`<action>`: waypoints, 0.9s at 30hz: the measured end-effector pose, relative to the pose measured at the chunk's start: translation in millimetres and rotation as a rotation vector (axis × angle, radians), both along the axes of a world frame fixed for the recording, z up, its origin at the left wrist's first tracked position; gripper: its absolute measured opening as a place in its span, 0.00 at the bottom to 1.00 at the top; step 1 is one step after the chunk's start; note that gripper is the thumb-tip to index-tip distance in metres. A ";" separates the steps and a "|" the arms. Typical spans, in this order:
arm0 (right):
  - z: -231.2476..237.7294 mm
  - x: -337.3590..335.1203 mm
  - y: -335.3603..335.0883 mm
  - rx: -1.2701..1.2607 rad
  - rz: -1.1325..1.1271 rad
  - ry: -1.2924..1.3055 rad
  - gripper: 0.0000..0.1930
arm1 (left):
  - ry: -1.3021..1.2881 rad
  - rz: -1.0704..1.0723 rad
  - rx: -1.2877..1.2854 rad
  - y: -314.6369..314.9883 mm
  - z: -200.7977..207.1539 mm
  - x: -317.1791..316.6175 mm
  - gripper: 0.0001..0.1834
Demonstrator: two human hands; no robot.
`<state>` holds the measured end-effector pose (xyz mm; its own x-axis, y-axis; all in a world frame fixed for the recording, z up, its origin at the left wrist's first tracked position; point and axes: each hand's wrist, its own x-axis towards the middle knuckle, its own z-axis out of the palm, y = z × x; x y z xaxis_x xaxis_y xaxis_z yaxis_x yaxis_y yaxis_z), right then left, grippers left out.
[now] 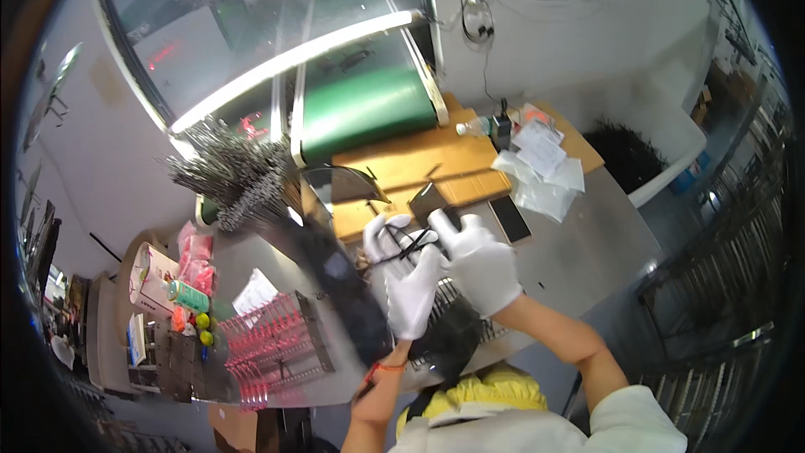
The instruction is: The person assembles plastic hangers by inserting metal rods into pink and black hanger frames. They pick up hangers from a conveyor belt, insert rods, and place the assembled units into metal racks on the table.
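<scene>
Both hands wear white gloves and meet over the table's near middle. My left hand (407, 285) has its fingers curled around thin black strips (409, 245) that cross each other; their exact kind is too small to tell. Close beside it, my right hand (482, 264) bends its fingers toward the same strips. A small dark piece shows by its fingertips, and whether it is gripped cannot be made out. Below the hands lies a black bag-like thing (453, 337) over a slotted rack. A long dark shape (340, 285), smeared by motion, runs alongside my left hand.
Flat cardboard (402, 159) lies before a green conveyor belt (369, 111). A phone (509, 219) and clear plastic bags (541, 189) are to the right. At left stand a bundle of thin dark rods (231, 172), a pink-pegged rack (272, 344) and a green can (188, 295).
</scene>
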<state>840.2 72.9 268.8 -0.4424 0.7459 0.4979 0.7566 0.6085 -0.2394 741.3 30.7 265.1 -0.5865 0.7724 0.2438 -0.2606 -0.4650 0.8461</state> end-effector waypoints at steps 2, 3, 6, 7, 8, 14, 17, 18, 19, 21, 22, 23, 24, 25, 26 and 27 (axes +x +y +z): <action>-87.2 -6.9 8.5 0.177 -0.171 -0.335 0.12 | 0.445 0.118 -0.101 29.7 -54.9 -1.6 0.32; -89.0 4.8 10.8 0.299 -0.079 -0.372 0.16 | 0.393 0.082 -0.192 31.3 -63.6 -8.3 0.30; -89.7 51.0 33.2 -0.150 0.196 0.022 0.27 | -0.573 -0.218 0.090 -2.5 -47.0 -42.9 0.17; -114.9 72.8 44.6 -0.397 0.076 0.148 0.28 | -0.514 -0.126 0.108 -0.3 -58.0 -45.4 0.18; -152.6 93.8 51.2 -0.550 0.109 0.252 0.30 | -0.641 -0.127 0.251 -3.3 -71.0 -46.7 0.19; -200.7 114.1 23.1 -1.155 0.253 0.147 0.36 | -0.498 -0.611 0.287 -33.4 -125.8 -82.9 0.26; -191.8 108.0 24.3 -1.166 0.221 0.018 0.36 | -0.499 -0.575 0.295 -42.1 -132.0 -86.8 0.31; -190.1 106.5 25.7 -1.161 0.219 -0.012 0.36 | -0.499 -0.578 0.296 -41.1 -131.1 -87.5 0.32; -189.9 104.7 25.9 -1.150 0.217 -0.030 0.36 | -0.500 -0.581 0.296 -40.6 -130.6 -88.5 0.32; -190.9 102.4 25.0 -1.129 0.216 -0.065 0.36 | -0.535 -0.581 0.283 -43.7 -126.4 -87.0 0.32; -202.8 103.5 24.2 -0.958 0.331 -0.159 0.35 | -0.553 -0.581 0.276 -44.8 -124.9 -86.1 0.32; -206.6 104.7 22.0 -0.964 0.290 -0.123 0.34 | -0.564 -0.564 0.275 -44.9 -124.7 -84.8 0.32; -202.4 101.4 19.1 -0.970 0.253 -0.089 0.33 | -0.575 -0.543 0.275 -46.8 -125.3 -83.5 0.32; -200.2 99.3 16.5 -0.975 0.215 -0.055 0.32 | -0.585 -0.522 0.275 -48.8 -125.7 -82.0 0.32; -207.3 100.3 14.6 -0.944 0.226 -0.071 0.31 | -0.585 -0.511 0.271 -51.0 -124.7 -80.3 0.30; -219.5 103.3 14.7 -0.910 0.236 -0.086 0.30 | -0.609 -0.477 0.256 -53.3 -122.1 -76.9 0.31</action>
